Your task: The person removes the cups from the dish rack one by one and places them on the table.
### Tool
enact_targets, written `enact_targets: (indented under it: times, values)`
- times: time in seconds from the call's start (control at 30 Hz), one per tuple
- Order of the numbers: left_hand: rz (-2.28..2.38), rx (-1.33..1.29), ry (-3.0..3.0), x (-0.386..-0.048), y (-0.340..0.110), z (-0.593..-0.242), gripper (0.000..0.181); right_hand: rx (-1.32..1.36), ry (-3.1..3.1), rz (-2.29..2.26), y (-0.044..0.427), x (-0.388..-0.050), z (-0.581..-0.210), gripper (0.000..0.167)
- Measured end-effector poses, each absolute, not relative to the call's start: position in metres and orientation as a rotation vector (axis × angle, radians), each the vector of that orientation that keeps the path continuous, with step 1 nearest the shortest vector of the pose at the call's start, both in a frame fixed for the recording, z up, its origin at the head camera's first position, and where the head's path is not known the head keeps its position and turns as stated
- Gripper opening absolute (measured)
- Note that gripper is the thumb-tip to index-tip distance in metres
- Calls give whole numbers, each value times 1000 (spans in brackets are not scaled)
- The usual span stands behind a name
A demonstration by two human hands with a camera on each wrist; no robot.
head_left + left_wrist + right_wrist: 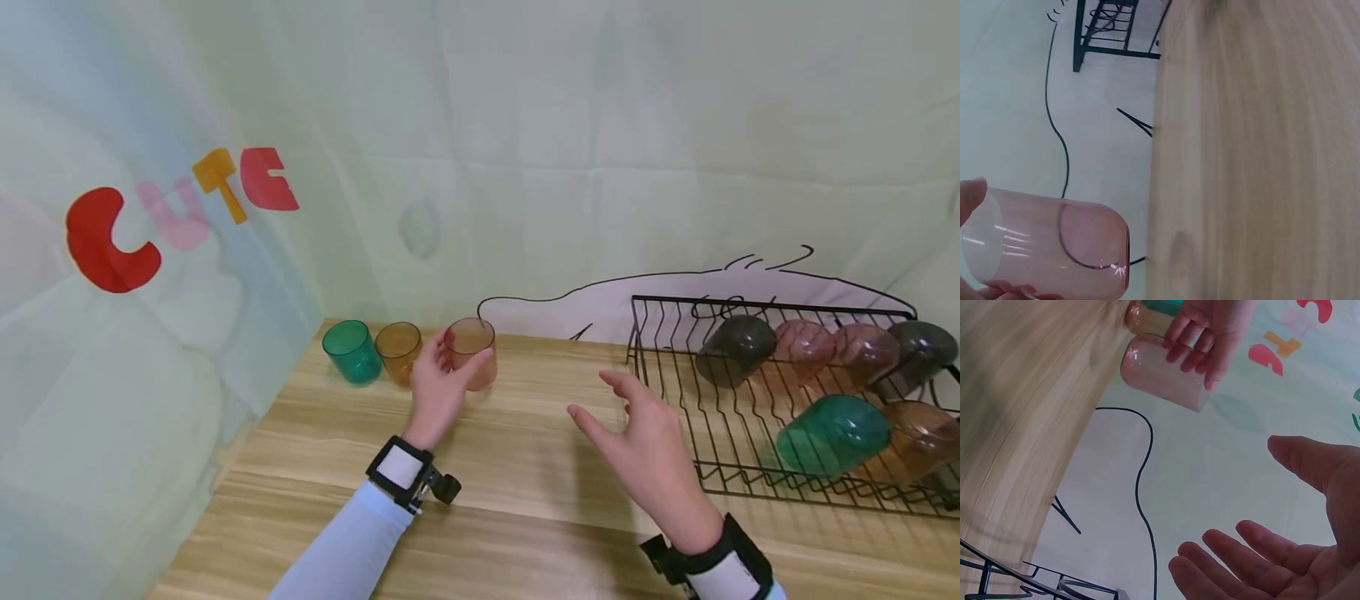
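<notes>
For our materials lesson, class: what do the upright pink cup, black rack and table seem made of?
Pink cup: glossy glass or clear plastic; see-through with bright highlights.
Black rack: probably metal wire, dark-coated; thin bars.
Table: wood or wood-look laminate, fairly smooth; streaky grain.

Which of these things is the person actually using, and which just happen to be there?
Seemingly part of the work:
pink cup, held by the left hand
right hand, holding nothing
teal cup and amber cup, upright on the table
wire rack, holding more cups

Probably just there:
patterned backdrop
"CUTE" letters
</notes>
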State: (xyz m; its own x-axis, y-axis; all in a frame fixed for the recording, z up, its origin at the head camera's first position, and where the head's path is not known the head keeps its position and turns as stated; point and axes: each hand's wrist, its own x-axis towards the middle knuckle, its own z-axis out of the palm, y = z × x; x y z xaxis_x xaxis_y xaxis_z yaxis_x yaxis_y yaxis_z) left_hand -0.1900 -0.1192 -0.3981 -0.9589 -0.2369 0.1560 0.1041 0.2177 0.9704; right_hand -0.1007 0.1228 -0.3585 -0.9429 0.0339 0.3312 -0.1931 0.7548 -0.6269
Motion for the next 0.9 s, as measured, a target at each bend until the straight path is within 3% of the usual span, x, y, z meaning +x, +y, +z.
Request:
enact_targets:
  times: [0.27,0.9]
  values:
    - [-1736,216,-2206,-199,-126,-422,81,129,-2628,970,124,-101,-358,63]
    - [-1617,311,-2251,-206,-131,-440,76,150,-2662,950,125,-102,-359,62]
